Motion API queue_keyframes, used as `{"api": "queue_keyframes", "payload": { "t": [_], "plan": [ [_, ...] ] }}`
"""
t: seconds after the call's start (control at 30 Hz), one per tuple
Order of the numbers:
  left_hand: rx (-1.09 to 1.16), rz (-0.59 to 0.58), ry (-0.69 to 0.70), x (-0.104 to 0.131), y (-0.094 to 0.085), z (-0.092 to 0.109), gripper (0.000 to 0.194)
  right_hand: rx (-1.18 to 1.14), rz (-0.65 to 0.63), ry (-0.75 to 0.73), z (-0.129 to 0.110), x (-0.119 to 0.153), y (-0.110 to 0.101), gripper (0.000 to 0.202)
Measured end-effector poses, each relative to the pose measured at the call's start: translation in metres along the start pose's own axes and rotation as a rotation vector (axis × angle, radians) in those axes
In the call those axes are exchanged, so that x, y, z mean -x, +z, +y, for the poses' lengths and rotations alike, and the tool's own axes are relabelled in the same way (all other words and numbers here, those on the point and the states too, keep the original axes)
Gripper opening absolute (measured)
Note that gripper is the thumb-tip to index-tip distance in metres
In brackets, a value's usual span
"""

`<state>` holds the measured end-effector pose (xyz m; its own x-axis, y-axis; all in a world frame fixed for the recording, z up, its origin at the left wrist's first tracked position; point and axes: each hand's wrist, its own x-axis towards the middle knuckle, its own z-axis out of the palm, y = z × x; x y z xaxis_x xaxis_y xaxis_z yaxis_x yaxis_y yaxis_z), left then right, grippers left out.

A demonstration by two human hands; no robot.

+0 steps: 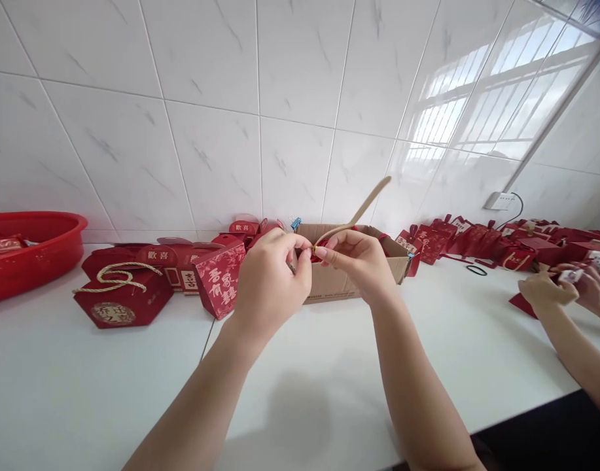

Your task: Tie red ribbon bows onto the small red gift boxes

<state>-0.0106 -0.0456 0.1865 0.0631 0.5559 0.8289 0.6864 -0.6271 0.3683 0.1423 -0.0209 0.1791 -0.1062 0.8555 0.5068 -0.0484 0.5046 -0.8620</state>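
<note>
My left hand (279,280) and my right hand (361,261) meet above the white table, fingertips pinched close together. Between them is a tan ribbon (366,206), whose free end curves up to the right. My right hand's thumb and fingers press on the ribbon. At the fingertips there is also a small yellow and red bit, too small to make out. The fingers of my left hand are pinched at that same spot; what exactly they grip is partly hidden. Behind both hands stands an open cardboard box (329,288) with red things inside.
Red gift boxes (133,297) with gold rope handles stand at left, near a red basin (54,252). More red bags (432,242) line the wall at right. Another person's hands (547,288) work at the far right. A black ring (476,269) lies on the table (427,340).
</note>
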Motion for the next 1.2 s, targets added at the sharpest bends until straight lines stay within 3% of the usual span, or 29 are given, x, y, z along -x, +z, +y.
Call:
{"api": "queue_keyframes", "payload": {
  "t": [0.17,0.3,0.47,0.6,0.9,1.2],
  "plan": [
    [-0.144,0.17,0.091,0.002,-0.003,0.001,0.01,0.21,0.175,-0.208,-0.012,0.009,0.022,0.011],
    [-0.146,0.224,0.136,0.004,-0.005,0.006,0.009,0.345,0.243,-0.363,-0.016,0.018,0.029,0.006],
    [-0.182,0.297,0.218,0.006,-0.002,0.011,0.012,0.249,0.263,-0.327,-0.019,0.022,0.032,0.003],
    [-0.156,0.316,0.277,0.006,0.0,0.012,0.012,0.167,0.349,-0.306,-0.02,0.022,0.032,0.006],
    [-0.103,0.288,0.257,0.004,-0.002,0.01,0.013,0.373,0.328,-0.496,-0.012,0.023,0.026,0.003],
    [-0.146,0.268,0.219,0.004,0.01,0.006,0.016,0.454,0.305,-0.45,-0.008,0.02,0.025,0.007]
  ]
}}
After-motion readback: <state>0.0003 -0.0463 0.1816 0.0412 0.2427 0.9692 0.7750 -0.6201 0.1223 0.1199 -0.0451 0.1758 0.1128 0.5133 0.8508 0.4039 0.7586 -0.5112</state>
